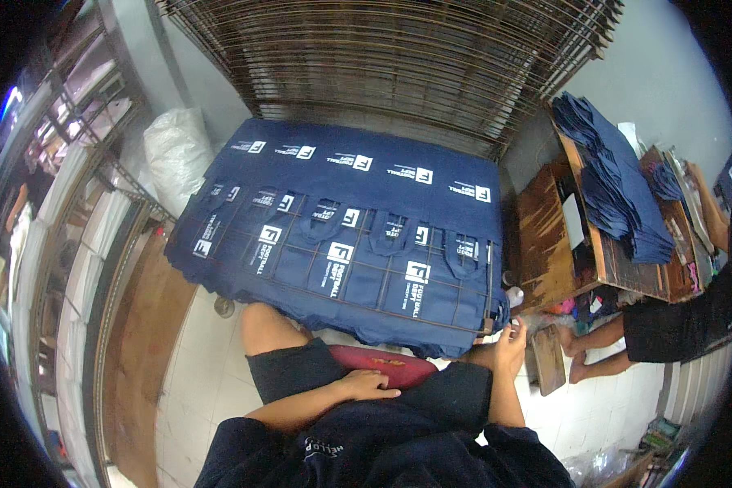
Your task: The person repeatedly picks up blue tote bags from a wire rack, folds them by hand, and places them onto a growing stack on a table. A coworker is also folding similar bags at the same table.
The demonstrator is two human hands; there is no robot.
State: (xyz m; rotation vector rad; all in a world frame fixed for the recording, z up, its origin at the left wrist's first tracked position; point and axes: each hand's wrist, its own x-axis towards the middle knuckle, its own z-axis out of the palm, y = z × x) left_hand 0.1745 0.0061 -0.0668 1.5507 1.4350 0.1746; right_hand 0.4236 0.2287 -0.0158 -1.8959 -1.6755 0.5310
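Printed dark blue fabric pieces (366, 172) with white lettering lie stacked across a wide surface in front of me. Over their near half rests a thin wire grid frame (380, 307), with looped blue straps (324, 221) showing among its bars. At the near right corner of that frame, my right hand (510, 346) has its fingers bent together beside the fabric edge. What they pinch, if anything, is too small to make out. My left hand (370, 385) lies flat on my lap near a red stool seat (386, 368), holding nothing.
Rusty wire racks (390, 57) rise in a tall stack behind the fabric. At the right, more blue pieces (614, 183) hang over a wooden cabinet (549, 228); a co-worker's legs (602, 354) are nearby. A white sack (175, 159) and metal shelving (81, 203) stand left.
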